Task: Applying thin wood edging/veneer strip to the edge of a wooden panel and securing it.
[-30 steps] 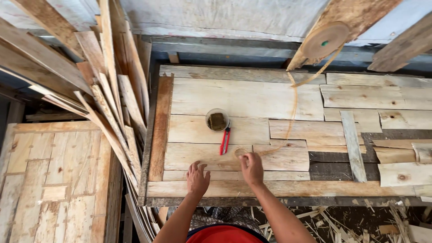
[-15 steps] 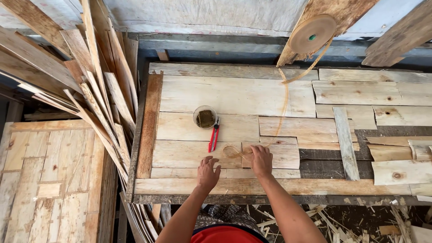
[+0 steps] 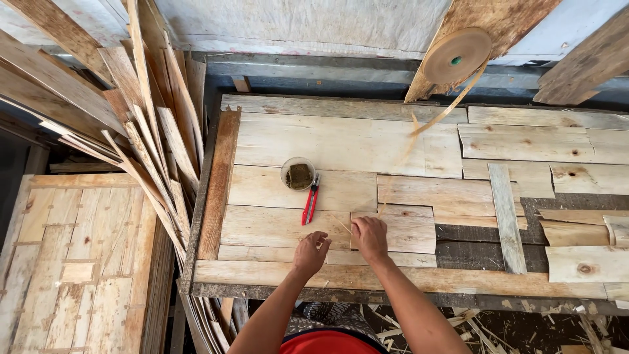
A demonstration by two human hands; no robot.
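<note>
My right hand [image 3: 369, 237] rests on the near left corner of a small veneer piece [image 3: 406, 226], fingers bent and pinching a thin pale tape strip [image 3: 382, 204]. The strip runs up to a brown tape roll [image 3: 457, 56] hanging at the back. My left hand [image 3: 311, 252] lies just left of it, on the seam between veneer sheets [image 3: 275, 226]. Its fingers are curled, and whether they grip anything is hidden. A red cutter [image 3: 310, 203] lies just beyond my hands, next to a small round cup [image 3: 299, 175].
The work table [image 3: 406, 278] is covered with patched veneer sheets, with dark gaps at the right. Leaning veneer strips [image 3: 144, 151] crowd the left edge. A stack of patched sheets [image 3: 78, 262] lies lower left. Wood scraps [image 3: 517, 328] litter the floor.
Both hands were lying flat on the near sheets. They have drawn together at the small piece's corner, and their fingers have curled.
</note>
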